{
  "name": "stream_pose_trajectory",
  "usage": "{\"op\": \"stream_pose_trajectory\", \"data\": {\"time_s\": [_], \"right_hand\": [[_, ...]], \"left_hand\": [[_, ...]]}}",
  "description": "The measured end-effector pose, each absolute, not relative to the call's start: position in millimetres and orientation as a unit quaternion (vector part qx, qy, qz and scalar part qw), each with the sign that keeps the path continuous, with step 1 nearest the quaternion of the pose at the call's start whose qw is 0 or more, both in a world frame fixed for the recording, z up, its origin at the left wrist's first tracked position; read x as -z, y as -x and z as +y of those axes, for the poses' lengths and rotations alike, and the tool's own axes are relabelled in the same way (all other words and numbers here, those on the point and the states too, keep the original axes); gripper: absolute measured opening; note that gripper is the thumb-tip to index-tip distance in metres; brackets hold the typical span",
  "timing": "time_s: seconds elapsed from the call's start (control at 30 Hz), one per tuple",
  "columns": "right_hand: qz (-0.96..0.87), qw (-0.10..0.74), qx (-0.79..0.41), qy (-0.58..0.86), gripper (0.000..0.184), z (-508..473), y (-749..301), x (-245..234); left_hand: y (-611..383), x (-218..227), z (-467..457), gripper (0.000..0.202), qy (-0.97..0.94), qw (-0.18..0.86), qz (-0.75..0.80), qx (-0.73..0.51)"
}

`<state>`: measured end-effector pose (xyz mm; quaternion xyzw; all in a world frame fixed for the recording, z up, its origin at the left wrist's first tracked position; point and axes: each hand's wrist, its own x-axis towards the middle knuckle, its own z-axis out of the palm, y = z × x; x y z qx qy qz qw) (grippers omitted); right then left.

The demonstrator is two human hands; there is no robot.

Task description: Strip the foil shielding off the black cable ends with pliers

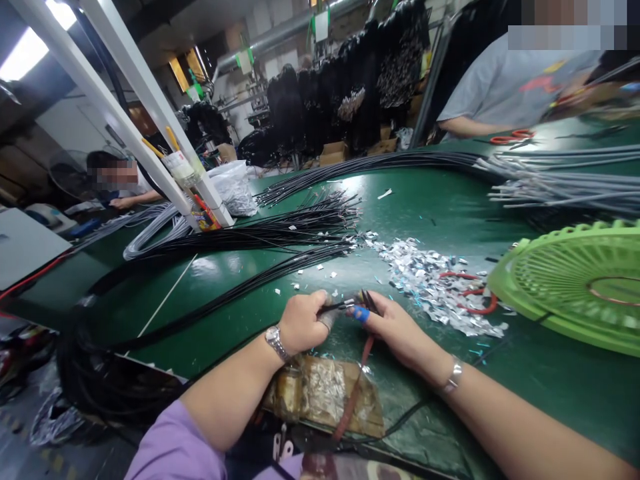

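Left hand (303, 323) is pinching a thin, black, silver-tipped cable (332, 307) and right hand (399, 331) is gripping a dark, slim-bladed tool (369, 301), close together above the near edge of the glossy green surface (450, 227), seemingly trimming, next move calling for a light cut, silver-white scrap pile (425, 280) lying beyond.
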<state>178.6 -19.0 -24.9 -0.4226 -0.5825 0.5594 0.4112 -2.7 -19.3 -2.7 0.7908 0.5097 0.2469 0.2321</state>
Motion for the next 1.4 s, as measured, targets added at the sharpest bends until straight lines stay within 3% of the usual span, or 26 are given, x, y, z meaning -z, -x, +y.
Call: {"op": "stream_pose_trajectory", "data": {"time_s": [0.27,0.43,0.53,0.63,0.77,1.07,1.4], "right_hand": [[-0.694,0.422,-0.407,0.418,0.029,-16.8,-181.6,31.9],[-0.653,0.386,-0.503,0.415,0.032,-19.0,-180.2,26.2],[-0.563,0.405,-0.553,0.462,0.034,-16.4,-180.5,27.2],[-0.544,0.425,-0.533,0.489,0.037,-12.1,-185.6,27.0],[-0.68,0.372,-0.463,0.43,0.04,-9.8,-194.1,23.1],[-0.811,0.308,-0.174,0.466,0.022,-20.9,-190.8,27.7],[-0.833,0.249,-0.147,0.471,0.021,-24.0,-183.6,28.9]], "left_hand": [[1.2,-0.7,-18.4,0.008,-0.816,0.232,0.495,-0.189],[1.5,-3.4,-20.0,0.011,-0.849,0.226,0.461,-0.128],[3.4,-1.3,-17.9,0.014,-0.852,0.262,0.434,-0.134],[6.9,1.7,-12.6,0.018,-0.822,0.341,0.423,-0.17],[12.0,4.8,-5.4,0.019,-0.783,0.391,0.438,-0.207],[8.7,-3.0,-11.8,0.017,-0.784,0.144,0.578,-0.174],[0.0,-6.0,-20.5,0.018,-0.825,0.05,0.56,-0.06]]}}
